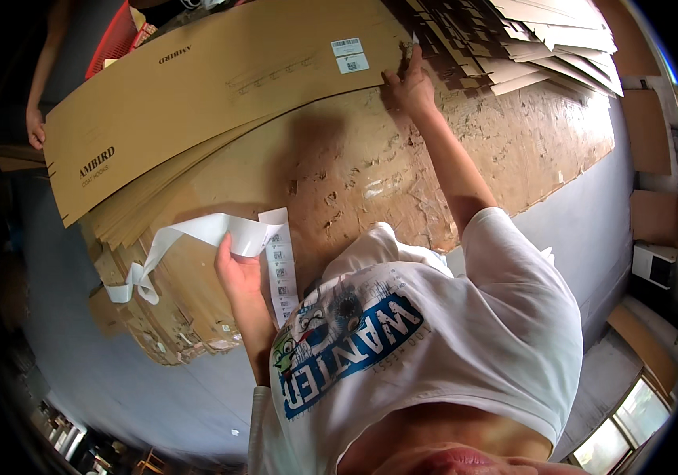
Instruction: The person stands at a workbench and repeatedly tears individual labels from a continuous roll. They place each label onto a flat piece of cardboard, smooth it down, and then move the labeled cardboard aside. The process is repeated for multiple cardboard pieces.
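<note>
Head: left fingers [226, 247] pinch a white strip [206, 228] trailing lengthwise leftward; grip of right fingers [415, 62] unclear.

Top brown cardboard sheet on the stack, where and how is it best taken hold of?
Probably by the near-left corner of the top sheet, coming from your own side and pinching it from above and below. That corner juts past the fanned sheets beneath, so its underside looks reachable; another person's hand is farther up on the left.

Open passage over the brown tabletop [371, 174], cardboard sheets [220, 103] beyond, label strip [279, 273] at left.
</note>
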The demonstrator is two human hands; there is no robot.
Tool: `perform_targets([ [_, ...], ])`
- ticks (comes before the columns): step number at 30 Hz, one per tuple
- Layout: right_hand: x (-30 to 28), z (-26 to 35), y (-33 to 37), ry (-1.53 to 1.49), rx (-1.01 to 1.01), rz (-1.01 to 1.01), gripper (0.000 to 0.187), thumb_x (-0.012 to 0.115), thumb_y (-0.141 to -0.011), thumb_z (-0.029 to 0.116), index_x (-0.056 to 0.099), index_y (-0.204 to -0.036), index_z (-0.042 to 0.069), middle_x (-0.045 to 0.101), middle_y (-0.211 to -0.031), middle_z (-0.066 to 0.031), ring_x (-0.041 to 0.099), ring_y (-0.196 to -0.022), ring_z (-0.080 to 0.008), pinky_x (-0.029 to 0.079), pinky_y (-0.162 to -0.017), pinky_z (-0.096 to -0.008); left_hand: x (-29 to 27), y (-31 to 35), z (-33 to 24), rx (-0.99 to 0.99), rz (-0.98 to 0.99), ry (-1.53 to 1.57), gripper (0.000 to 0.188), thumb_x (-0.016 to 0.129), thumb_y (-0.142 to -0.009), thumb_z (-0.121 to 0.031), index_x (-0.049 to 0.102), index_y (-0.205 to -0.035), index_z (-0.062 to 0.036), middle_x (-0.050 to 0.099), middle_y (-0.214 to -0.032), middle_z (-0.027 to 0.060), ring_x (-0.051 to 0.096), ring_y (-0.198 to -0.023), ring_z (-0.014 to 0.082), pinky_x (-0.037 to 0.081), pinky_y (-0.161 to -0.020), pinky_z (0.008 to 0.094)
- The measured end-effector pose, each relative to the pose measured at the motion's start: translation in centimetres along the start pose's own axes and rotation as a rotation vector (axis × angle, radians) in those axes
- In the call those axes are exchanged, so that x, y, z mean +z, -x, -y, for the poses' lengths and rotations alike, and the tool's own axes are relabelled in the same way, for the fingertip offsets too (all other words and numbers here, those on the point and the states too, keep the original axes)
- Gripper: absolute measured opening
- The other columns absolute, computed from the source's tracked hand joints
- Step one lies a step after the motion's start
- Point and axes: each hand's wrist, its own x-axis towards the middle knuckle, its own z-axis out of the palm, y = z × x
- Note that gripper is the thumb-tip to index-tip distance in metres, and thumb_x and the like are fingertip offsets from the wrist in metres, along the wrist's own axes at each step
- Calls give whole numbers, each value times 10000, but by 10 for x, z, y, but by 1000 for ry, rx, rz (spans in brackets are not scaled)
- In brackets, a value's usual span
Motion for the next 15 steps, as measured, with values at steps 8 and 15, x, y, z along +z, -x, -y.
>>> perform_targets([
  [8,-3,-17,68,-369,-151,-404,362,625,-842,135,529,-1173,21,564,-807,-8,525,-720,-118,438,-677,-245,3,1,5,32,-9,-33,313,532,-866,-127,486,-1138,21,579,-1074,130,586,-981,269,504,-808,450],
  [15,4,-39,163,-947,384,-62,296,644,-823,67,619,-1117,43,485,-790,43,448,-709,-64,397,-629,-209,-8,3,12,-3,8,-30,319,525,-869,-124,473,-1147,24,573,-1081,137,586,-978,278,503,-807,454],
])
